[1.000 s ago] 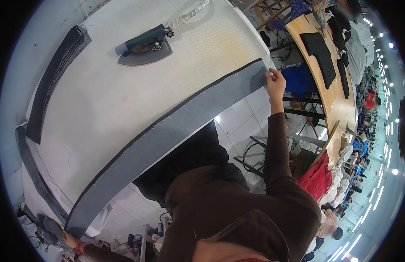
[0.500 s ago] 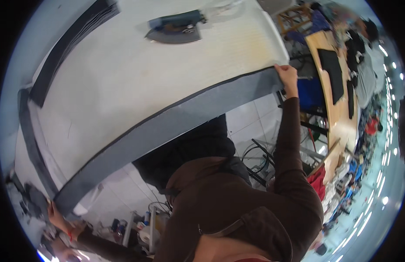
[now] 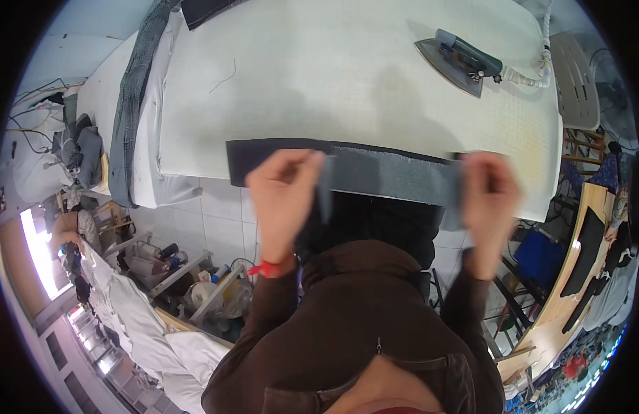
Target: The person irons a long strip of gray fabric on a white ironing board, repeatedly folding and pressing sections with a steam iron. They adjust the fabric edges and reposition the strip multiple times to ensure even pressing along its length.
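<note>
Along the near edge of the white padded table lies a long fabric strip (image 3: 392,170), its grey face up with a dark line along its far edge. A darker stretch of it extends left, past my left hand (image 3: 281,196). The fingers of that hand pinch the strip at its upper edge, and a narrow flap hangs below them. My right hand (image 3: 490,196), blurred by motion, grips the strip toward its right end, where a grey flap also hangs down. An iron (image 3: 461,62) rests farther back on the right, tip pointing left.
The pale table (image 3: 298,90) carries a loose thread (image 3: 226,76) and a dark cloth piece (image 3: 205,8) at the back. A rolled grey cloth (image 3: 130,131) runs down its left side. Below left, a shelf frame (image 3: 209,297) holds spools and bags. A wooden bench (image 3: 564,276) stands right.
Both hands have moved inward from the strip's far ends, closer together over the near edge. The strip, stretched wide before, now spans a shorter length. The view has turned, so the iron appears farther right.
</note>
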`<state>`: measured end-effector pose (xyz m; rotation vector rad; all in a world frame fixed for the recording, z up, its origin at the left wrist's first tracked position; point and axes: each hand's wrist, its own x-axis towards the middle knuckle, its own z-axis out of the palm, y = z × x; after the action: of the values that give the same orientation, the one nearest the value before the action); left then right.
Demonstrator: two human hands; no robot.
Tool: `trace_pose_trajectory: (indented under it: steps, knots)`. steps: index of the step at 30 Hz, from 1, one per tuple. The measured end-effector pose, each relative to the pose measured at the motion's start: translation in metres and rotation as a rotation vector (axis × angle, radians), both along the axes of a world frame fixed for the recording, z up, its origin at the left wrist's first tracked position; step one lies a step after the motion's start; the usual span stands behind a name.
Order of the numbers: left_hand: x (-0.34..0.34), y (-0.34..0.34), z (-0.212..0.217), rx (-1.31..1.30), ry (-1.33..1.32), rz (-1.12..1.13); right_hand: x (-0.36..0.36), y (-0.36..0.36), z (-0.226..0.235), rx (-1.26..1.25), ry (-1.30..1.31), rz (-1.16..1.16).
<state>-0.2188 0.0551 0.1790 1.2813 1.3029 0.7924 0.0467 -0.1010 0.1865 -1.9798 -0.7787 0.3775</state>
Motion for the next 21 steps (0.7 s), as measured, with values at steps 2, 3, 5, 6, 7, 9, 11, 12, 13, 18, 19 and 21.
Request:
trace_pose_trajectory:
  steps: [2,3,5,6,7,9,11,12,13,18,19,21]
  knots:
    - [0.029,-0.026,0.002,0.021,-0.004,-0.078,-0.063,0.037,0.000,0.070,0.059,0.164]
    - [0.034,-0.032,0.006,0.062,0.012,-0.100,-0.081,0.048,-0.006,0.152,0.100,0.193]
    - [0.035,-0.041,0.006,0.138,0.003,-0.100,-0.095,0.053,-0.009,0.237,0.131,0.228]
    - [0.033,-0.042,0.006,0.132,-0.009,-0.102,-0.098,0.056,-0.009,0.250,0.117,0.230]
    - [0.031,-0.042,0.006,0.127,-0.021,-0.104,-0.099,0.057,-0.009,0.263,0.103,0.233]
    - [0.027,-0.044,0.006,0.116,-0.037,-0.110,-0.102,0.056,-0.009,0.245,0.064,0.221]
    - [0.025,-0.047,0.005,0.107,-0.044,-0.117,-0.106,0.054,-0.011,0.248,0.042,0.225]
    - [0.024,-0.046,0.004,0.161,-0.041,-0.147,-0.108,0.053,-0.015,0.260,0.037,0.232]
    - [0.023,-0.045,0.003,0.216,-0.037,-0.177,-0.110,0.052,-0.017,0.273,0.033,0.240]
    - [0.000,-0.030,-0.004,0.082,-0.224,-0.416,-0.104,0.048,-0.015,0.170,0.099,0.293]
    - [-0.008,-0.017,-0.011,0.075,-0.243,-0.516,-0.094,0.044,-0.012,0.116,0.147,0.316]
    - [-0.024,0.025,-0.026,0.345,-0.061,-0.506,-0.074,0.037,0.006,0.058,0.170,0.343]
